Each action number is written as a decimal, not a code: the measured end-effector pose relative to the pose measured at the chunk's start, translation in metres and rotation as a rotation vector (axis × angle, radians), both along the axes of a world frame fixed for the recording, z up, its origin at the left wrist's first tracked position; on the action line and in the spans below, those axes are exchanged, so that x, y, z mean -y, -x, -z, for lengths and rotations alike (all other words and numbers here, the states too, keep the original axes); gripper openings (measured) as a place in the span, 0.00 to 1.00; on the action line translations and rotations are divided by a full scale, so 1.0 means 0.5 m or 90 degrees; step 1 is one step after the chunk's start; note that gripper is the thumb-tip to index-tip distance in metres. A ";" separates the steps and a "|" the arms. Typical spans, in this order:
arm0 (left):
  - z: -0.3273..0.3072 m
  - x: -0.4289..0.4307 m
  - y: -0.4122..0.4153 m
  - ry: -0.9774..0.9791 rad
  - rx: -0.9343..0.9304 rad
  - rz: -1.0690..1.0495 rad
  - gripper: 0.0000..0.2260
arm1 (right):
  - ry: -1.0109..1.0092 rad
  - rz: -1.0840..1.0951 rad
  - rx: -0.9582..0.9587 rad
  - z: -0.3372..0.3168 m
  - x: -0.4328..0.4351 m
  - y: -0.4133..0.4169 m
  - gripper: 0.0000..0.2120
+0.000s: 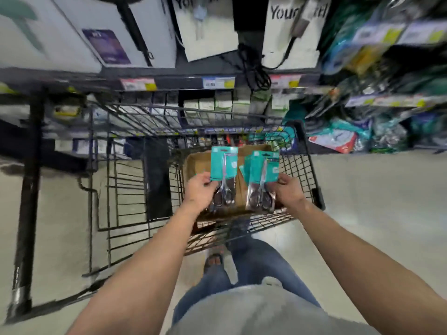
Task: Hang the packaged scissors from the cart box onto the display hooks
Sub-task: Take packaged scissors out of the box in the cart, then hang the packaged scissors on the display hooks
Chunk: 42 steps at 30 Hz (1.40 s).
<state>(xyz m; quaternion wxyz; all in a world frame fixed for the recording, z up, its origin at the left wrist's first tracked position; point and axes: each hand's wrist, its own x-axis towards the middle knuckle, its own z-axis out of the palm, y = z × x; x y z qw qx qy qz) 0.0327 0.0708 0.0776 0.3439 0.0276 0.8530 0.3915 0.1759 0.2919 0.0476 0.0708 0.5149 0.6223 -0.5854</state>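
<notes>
Left hand gripping one scissors pack, right hand gripping several packs, above cardboard box

Glossy teal card packs of metal scissors over a matt cardboard box in a dark wire cart.

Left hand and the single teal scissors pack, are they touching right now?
Touching. The head view shows the left hand pinching the lower left corner of the scissors pack, thumb across its teal card. The right hand grips other packs.
</notes>
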 end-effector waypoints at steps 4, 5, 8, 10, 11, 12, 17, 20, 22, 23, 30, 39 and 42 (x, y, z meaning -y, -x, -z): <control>-0.042 -0.005 -0.018 -0.040 -0.032 0.075 0.07 | -0.074 0.027 -0.041 -0.113 0.024 -0.074 0.15; -0.064 -0.009 -0.026 -0.061 -0.034 0.085 0.07 | -0.098 0.029 -0.055 -0.142 0.029 -0.093 0.13; -0.148 -0.039 -0.056 -0.124 -0.070 0.152 0.08 | -0.173 0.061 -0.069 -0.218 0.026 -0.151 0.11; -0.196 -0.064 -0.076 -0.152 -0.098 0.188 0.08 | -0.181 0.101 -0.089 -0.263 0.020 -0.199 0.13; -0.218 -0.081 -0.086 -0.166 -0.106 0.202 0.07 | -0.181 0.124 -0.100 -0.288 0.016 -0.221 0.12; -0.248 -0.098 -0.099 -0.179 -0.115 0.219 0.07 | -0.186 0.149 -0.112 -0.311 0.008 -0.245 0.10; -0.364 -0.208 -0.171 -0.257 -0.149 0.309 0.09 | -0.235 0.222 -0.186 -0.427 -0.051 -0.351 0.07; -0.425 -0.279 -0.233 -0.285 -0.162 0.340 0.09 | -0.291 0.257 -0.203 -0.487 -0.104 -0.416 0.10; -0.457 -0.330 -0.273 -0.299 -0.168 0.357 0.11 | -0.329 0.277 -0.209 -0.521 -0.146 -0.462 0.11; -0.472 -0.356 -0.293 -0.304 -0.175 0.365 0.13 | -0.342 0.286 -0.215 -0.534 -0.171 -0.484 0.10; -0.568 -0.590 -0.474 -0.344 -0.193 0.414 0.09 | -0.381 0.382 -0.244 -0.611 -0.389 -0.662 0.07; -0.669 -0.908 -0.688 -0.384 -0.197 0.383 0.05 | -0.435 0.376 -0.280 -0.706 -0.654 -0.877 0.11; -0.682 -0.978 -0.727 -0.390 -0.196 0.350 0.05 | -0.449 0.368 -0.279 -0.730 -0.725 -0.921 0.11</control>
